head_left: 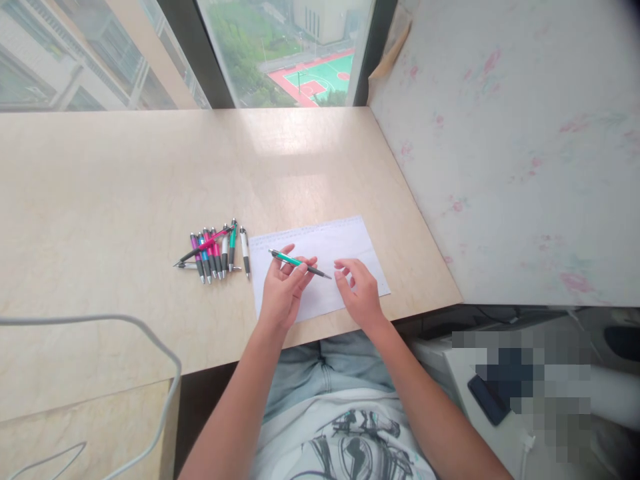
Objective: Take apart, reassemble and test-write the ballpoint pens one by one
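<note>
My left hand point(285, 293) is closed on a green pen point(295, 260) with a dark grip, held between thumb and fingers above the paper. The pen's tip points right, toward my right hand point(359, 290). Loosely curled, my right hand hovers just beyond that tip, with a small gap and nothing visible in its fingers. Beneath both hands lies a white sheet of paper point(325, 303) with lines of writing along its top edge. Left of it, several pens point(215, 257) in purple, blue, pink, white and green lie side by side. A pink pen point(205, 245) rests across them.
A white pen point(245, 252) lies beside the paper's left edge. On the left, a grey cable point(125, 319) loops over the desk point(125, 180). A window stands behind the desk, and a flowered wall point(510, 173) bounds the right. A dark phone point(489, 400) lies on a lower surface.
</note>
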Motion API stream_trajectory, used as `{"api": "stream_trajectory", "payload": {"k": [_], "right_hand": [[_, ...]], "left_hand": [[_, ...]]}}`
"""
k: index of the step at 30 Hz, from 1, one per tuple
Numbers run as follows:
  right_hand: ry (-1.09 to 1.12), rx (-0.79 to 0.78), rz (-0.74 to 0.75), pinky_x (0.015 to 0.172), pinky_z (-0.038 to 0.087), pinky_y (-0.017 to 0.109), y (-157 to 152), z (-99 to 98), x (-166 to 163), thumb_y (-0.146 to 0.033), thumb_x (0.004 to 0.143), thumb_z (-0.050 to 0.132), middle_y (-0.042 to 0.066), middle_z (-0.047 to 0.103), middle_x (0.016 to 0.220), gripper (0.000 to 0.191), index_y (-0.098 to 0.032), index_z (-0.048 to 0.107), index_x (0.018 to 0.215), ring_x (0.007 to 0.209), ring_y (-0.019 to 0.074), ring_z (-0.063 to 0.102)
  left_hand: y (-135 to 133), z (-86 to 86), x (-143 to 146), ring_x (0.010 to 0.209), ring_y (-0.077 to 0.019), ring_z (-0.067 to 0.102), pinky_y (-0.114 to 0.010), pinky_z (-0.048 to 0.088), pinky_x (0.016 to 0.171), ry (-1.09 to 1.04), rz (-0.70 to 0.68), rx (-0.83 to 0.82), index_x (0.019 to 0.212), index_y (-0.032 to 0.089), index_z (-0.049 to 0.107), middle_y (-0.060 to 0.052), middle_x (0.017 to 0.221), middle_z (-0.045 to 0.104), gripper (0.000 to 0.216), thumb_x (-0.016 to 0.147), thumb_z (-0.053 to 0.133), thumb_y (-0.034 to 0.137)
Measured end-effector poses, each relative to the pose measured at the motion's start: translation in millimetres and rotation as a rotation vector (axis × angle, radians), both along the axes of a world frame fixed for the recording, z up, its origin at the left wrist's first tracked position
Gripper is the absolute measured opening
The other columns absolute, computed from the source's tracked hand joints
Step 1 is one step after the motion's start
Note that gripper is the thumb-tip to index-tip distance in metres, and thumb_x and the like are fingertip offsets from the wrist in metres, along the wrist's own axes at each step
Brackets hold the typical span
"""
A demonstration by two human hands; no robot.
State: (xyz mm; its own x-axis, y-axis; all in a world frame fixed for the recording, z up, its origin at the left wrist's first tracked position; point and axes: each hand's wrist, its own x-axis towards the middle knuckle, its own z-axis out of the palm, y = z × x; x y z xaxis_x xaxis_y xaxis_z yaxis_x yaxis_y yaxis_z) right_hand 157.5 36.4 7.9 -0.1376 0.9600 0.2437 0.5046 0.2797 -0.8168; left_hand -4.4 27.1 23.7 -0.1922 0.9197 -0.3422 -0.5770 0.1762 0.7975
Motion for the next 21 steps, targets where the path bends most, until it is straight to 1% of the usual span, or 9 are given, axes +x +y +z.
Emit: {"api": "stream_trajectory", "payload": {"k": [2,4,6,8,10,13,17,21], "right_hand": [[0.158,-0.173,0.07,0.063,0.048,0.03,1.3,5.6,-7.6,-0.036,0.097,0.043,0.005,0.068,0.086,0.026,-0.02,0.065,0.095,0.074,0.0173,0.061],[0.277,-0.288,0.082,0.058,0.045,0.027,4.8,8.1,-11.1,-0.041,0.097,0.044,0.001,0.063,0.068,0.032,-0.02,0.063,0.081,0.061,0.0141,0.057],[0.368,-0.348,0.067,0.054,0.041,0.026,10.0,8.3,-10.4,-0.045,0.095,0.047,-0.002,0.054,0.057,0.036,-0.02,0.059,0.071,0.053,0.0123,0.05],[0.44,-0.381,0.079,0.051,0.038,0.025,16.1,7.2,-7.2,-0.048,0.094,0.049,-0.004,0.049,0.052,0.039,-0.02,0.057,0.066,0.05,0.0115,0.046],[0.481,-0.386,0.096,0.051,0.037,0.025,22.3,5.2,-3.6,-0.049,0.094,0.048,-0.003,0.049,0.052,0.041,-0.02,0.057,0.065,0.051,0.0115,0.046],[0.452,-0.348,0.093,0.051,0.035,0.026,30.5,0.4,0.5,-0.048,0.094,0.048,-0.003,0.049,0.053,0.042,-0.02,0.058,0.064,0.051,0.0116,0.045],[0.369,-0.298,0.107,0.052,0.034,0.026,34.3,-7.4,5.2,-0.046,0.094,0.049,-0.003,0.048,0.052,0.042,-0.019,0.058,0.063,0.051,0.0117,0.044],[0.392,-0.274,0.075,0.055,0.034,0.027,30.5,-11.8,10.6,-0.045,0.094,0.049,-0.003,0.049,0.054,0.041,-0.019,0.059,0.064,0.053,0.0123,0.046]], "left_hand": [[3.3,-2.3,8.3,0.108,-0.022,0.066,-0.041,0.049,0.099,-0.075,0.025,-0.024,0.103,0.021,0.058,-0.001,0.096,0.067,0.038,0.071,0.077,0.018],[5.0,-3.7,13.7,0.107,-0.0217,0.066,-0.041,0.05,0.098,-0.1,0.026,-0.042,0.097,0.02,0.06,-0.002,0.097,0.069,0.032,0.071,0.078,0.018],[5.3,-4.0,15.6,0.104,-0.0201,0.068,-0.039,0.05,0.097,-0.099,0.002,-0.054,0.096,0.02,0.062,-0.003,0.099,0.071,0.026,0.073,0.076,0.021],[4.7,-4.0,14.2,0.1,-0.0195,0.069,-0.037,0.051,0.094,-0.096,-0.031,-0.058,0.095,0.019,0.064,-0.006,0.102,0.072,0.022,0.077,0.074,0.025],[4.0,-5.3,10.9,0.098,-0.0209,0.07,-0.036,0.053,0.089,-0.092,-0.069,-0.051,0.096,0.018,0.066,-0.008,0.104,0.073,0.021,0.079,0.072,0.029],[4.5,-11.2,5.5,0.093,-0.0204,0.07,-0.032,0.053,0.082,-0.048,-0.09,-0.031,0.099,0.018,0.068,-0.007,0.098,0.074,0.025,0.078,0.073,0.03],[8.6,-20.6,1.6,0.081,-0.0155,0.067,-0.029,0.05,0.079,0.044,-0.087,0.008,0.096,0.016,0.071,-0.005,0.084,0.073,0.023,0.077,0.074,0.029],[12.8,-21.6,0.4,0.078,-0.0149,0.064,-0.028,0.048,0.076,0.109,-0.177,0.053,0.095,0.015,0.072,-0.006,0.083,0.072,0.023,0.076,0.075,0.029]]}}
